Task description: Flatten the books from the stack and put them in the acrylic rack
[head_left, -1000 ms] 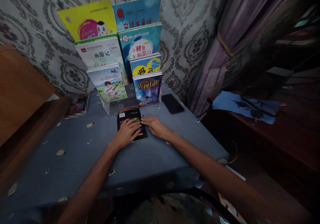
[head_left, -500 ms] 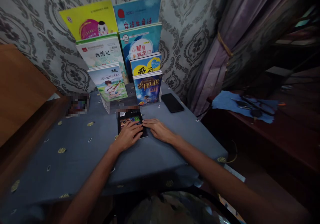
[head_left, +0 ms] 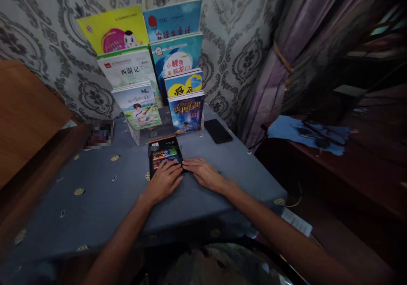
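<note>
Currently, our left hand point(head_left: 165, 181) lies unclenched with fingers outstretched over the lower part of a thin black book with a colourful picture panel point(head_left: 163, 154). Our right hand point(head_left: 203, 172), also loosely extended, has its fingertips at the book's right side; whether they press, we cannot tell. The book lies flat between the blue-grey cloth-covered table's point(head_left: 111, 217) near edge and a clear plastic rack point(head_left: 149, 135).
</note>
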